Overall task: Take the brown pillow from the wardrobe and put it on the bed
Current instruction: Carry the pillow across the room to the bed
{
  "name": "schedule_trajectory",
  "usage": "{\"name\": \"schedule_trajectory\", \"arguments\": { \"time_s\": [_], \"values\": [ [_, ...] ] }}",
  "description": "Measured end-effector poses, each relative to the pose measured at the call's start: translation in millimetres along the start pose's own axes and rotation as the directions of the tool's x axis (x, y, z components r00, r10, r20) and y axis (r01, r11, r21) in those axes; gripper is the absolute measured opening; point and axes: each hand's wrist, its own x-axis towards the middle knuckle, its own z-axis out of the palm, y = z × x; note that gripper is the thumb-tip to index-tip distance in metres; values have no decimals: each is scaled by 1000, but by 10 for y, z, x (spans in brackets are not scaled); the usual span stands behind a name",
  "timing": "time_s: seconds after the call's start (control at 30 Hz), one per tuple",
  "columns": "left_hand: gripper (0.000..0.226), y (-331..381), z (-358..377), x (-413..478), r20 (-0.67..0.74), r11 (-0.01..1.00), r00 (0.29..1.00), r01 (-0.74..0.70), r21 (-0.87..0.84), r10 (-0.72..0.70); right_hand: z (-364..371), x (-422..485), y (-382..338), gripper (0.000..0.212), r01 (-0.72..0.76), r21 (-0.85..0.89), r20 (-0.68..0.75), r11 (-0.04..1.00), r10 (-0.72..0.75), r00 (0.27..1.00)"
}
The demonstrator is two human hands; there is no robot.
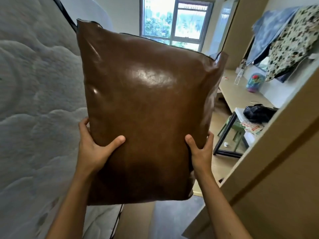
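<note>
A large shiny brown pillow [146, 104] fills the middle of the head view, held up in the air in front of me. My left hand [94, 147] grips its lower left edge, thumb across the front. My right hand [200, 149] grips its lower right edge the same way. The bed's quilted white mattress [34, 100] spreads along the left side, right beside the pillow. A beige wardrobe panel [276, 169] stands at the right.
A window [174, 21] is straight ahead behind the pillow. At the right runs a long light desk [240, 94] with a bottle and a colourful bag. A small black-framed table [241, 133] holds a black bag. Clothes [290, 42] hang at the upper right.
</note>
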Motion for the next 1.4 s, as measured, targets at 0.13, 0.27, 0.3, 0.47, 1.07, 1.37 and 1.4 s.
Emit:
{"name": "schedule_trajectory", "arguments": {
  "time_s": [0.13,0.27,0.3,0.47,1.07,1.37,1.4],
  "values": [
    [111,-69,330,208,18,1000,1000,3,-2,-3,40,503,69,109,-6,-31,30,1000,7,1000],
    [101,-143,692,394,-27,1000,999,26,-10,-26,45,994,164,105,7,-69,51,998,-4,999],
    [98,-155,769,429,-34,999,999,32,-12,-32,47,1098,188,104,8,-78,62,997,-3,998],
    [106,-245,1098,686,-105,998,992,69,-4,-69,150,1625,275,101,19,-102,100,995,-9,995],
    [106,-500,2005,2222,51,995,995,81,56,-83,721,3447,584,97,-17,-65,59,998,21,998],
    [100,-894,2522,3004,57,987,991,115,111,-122,1102,4588,916,74,-55,-111,144,992,70,987],
    [98,-937,2621,3127,53,986,989,128,111,-135,1155,4740,966,71,-57,-111,154,992,74,985]
  ]
}}
